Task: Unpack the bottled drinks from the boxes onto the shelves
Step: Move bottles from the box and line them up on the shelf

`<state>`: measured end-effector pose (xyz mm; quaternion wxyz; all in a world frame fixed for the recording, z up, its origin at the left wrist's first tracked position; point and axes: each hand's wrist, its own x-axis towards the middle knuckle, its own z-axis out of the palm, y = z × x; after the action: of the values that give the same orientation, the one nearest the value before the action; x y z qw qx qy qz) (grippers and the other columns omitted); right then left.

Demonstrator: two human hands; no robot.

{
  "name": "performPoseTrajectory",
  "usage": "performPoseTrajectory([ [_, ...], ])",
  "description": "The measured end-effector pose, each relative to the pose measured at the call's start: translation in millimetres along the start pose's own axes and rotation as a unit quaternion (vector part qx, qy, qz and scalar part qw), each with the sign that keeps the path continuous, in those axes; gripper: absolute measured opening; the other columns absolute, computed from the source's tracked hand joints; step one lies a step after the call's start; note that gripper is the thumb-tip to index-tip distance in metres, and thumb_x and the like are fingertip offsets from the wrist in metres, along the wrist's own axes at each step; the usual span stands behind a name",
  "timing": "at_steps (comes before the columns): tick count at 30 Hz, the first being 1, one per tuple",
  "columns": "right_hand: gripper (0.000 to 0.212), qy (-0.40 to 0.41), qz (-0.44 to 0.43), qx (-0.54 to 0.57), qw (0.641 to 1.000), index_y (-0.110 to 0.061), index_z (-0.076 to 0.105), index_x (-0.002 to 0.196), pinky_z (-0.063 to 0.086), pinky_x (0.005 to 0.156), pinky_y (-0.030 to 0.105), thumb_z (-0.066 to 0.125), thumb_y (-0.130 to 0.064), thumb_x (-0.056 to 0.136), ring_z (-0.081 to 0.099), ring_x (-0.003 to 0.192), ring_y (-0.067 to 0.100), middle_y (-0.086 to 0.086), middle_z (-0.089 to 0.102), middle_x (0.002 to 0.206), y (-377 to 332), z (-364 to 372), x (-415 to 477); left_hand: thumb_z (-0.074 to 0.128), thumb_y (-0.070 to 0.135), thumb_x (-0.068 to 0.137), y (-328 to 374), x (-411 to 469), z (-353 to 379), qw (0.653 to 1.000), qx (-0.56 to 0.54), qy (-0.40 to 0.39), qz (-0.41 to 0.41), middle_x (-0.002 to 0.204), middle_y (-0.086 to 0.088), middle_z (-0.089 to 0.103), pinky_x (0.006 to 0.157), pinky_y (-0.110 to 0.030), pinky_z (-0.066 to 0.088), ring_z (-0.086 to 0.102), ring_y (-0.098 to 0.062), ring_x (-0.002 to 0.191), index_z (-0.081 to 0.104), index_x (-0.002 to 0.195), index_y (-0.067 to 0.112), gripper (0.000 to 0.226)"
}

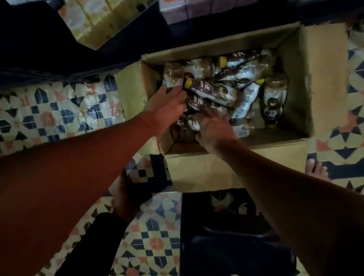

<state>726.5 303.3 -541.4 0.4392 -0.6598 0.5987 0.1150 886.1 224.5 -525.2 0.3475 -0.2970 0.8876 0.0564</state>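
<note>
1. Head view, looking down: an open cardboard box (306,69) sits on the patterned tile floor (37,110), its flaps folded outward so that we can reach in.
2. Inside, brown-labelled bottles (232,86) with yellow caps lie jumbled on their sides.
3. Our left hand (167,104) reaches in with its fingers stretched fairly wide. The tips touch a yellow-capped bottle (205,89), which it seems about to take.
4. Our right hand (213,128) curls fingers and thumb round a near bottle (186,124), likely to lift it.
5. The shelves (35,50) lie just beyond the box and hold cartons (97,5). We judge that the box stands close to keep each carry short.
</note>
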Motion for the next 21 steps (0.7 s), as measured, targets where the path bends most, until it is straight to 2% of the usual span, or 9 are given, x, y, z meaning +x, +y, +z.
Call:
performPoseTrajectory([
  [3,0.067,-0.010,0.016,-0.052,0.998,-0.021,0.039,0.148,0.031,0.113,0.051,0.071,-0.033,0.089,0.025,0.146,0.032,0.006,0.030,0.157,-5,6,14,0.068,0.019,0.087,-20,18,7,0.990,0.118,0.020,0.074,0.138,-0.005,0.052,0.117,-0.052,0.028,0.040,-0.025,0.137,0.064,0.124,0.023,0.038],
  [5,0.065,-0.001,0.018,-0.086,0.996,-0.019,0.038,0.148,0.033,0.111,0.052,0.069,-0.026,0.091,0.024,0.146,0.033,0.007,0.029,0.155,-4,6,19,0.072,0.021,0.083,-30,26,13,0.974,0.191,0.020,0.120,0.128,0.004,0.058,0.118,-0.054,0.027,0.047,-0.020,0.131,0.063,0.119,0.031,0.039],
  [7,0.061,-0.003,0.008,-0.110,0.994,-0.018,0.040,0.147,0.035,0.109,0.051,0.065,-0.018,0.092,0.027,0.143,0.035,0.009,0.030,0.152,-1,2,22,0.075,0.023,0.079,-37,27,14,0.960,0.240,0.011,0.141,0.129,0.009,0.056,0.119,-0.053,0.025,0.047,-0.016,0.131,0.061,0.119,0.035,0.044],
  [9,0.060,-0.026,-0.002,-0.106,0.994,-0.018,0.043,0.146,0.037,0.109,0.053,0.065,-0.016,0.090,0.029,0.141,0.038,0.010,0.032,0.150,6,-1,24,0.074,0.024,0.078,-39,27,11,0.959,0.254,0.025,0.126,0.130,0.008,0.055,0.118,-0.049,0.030,0.048,-0.016,0.129,0.061,0.119,0.034,0.044],
  [11,0.058,-0.050,0.012,-0.069,0.996,-0.017,0.049,0.141,0.042,0.108,0.052,0.068,-0.023,0.087,0.035,0.138,0.039,0.010,0.037,0.150,16,-5,25,0.073,0.026,0.080,-38,27,4,0.965,0.244,0.024,0.091,0.144,-0.003,0.045,0.119,-0.053,0.026,0.040,-0.024,0.137,0.051,0.134,0.027,0.058],
  [14,0.046,-0.069,0.069,0.083,0.992,-0.011,0.062,0.127,0.052,0.091,0.036,0.070,-0.026,0.085,0.058,0.118,0.031,0.011,0.062,0.130,36,-18,22,0.068,0.027,0.087,-37,26,-15,0.974,0.223,-0.012,0.034,0.155,-0.013,0.032,0.119,-0.052,0.017,0.029,-0.033,0.144,0.037,0.147,0.019,0.069],
  [17,0.031,-0.134,0.151,0.246,0.948,-0.009,0.062,0.124,0.051,0.082,0.033,0.067,-0.018,0.095,0.061,0.098,0.026,0.009,0.062,0.110,57,-31,11,0.067,0.035,0.086,-42,20,-27,0.979,0.199,-0.027,0.037,0.147,-0.009,0.044,0.117,-0.050,0.021,0.042,-0.031,0.133,0.047,0.140,0.020,0.059],
  [19,0.032,-0.152,0.205,0.395,0.882,-0.007,0.058,0.130,0.055,0.082,0.033,0.063,-0.011,0.098,0.062,0.093,0.022,0.003,0.068,0.101,69,-36,1,0.065,0.046,0.084,-46,18,-33,0.981,0.182,-0.041,0.047,0.136,-0.005,0.054,0.114,-0.047,0.023,0.048,-0.028,0.125,0.052,0.133,0.021,0.056],
  [21,0.034,-0.157,0.223,0.495,0.825,-0.011,0.058,0.132,0.056,0.082,0.034,0.063,-0.010,0.098,0.065,0.094,0.020,-0.002,0.071,0.102,73,-42,-9,0.058,0.052,0.088,-44,18,-40,0.989,0.128,-0.058,0.054,0.129,-0.006,0.057,0.109,-0.043,0.028,0.051,-0.028,0.120,0.054,0.128,0.018,0.052],
])
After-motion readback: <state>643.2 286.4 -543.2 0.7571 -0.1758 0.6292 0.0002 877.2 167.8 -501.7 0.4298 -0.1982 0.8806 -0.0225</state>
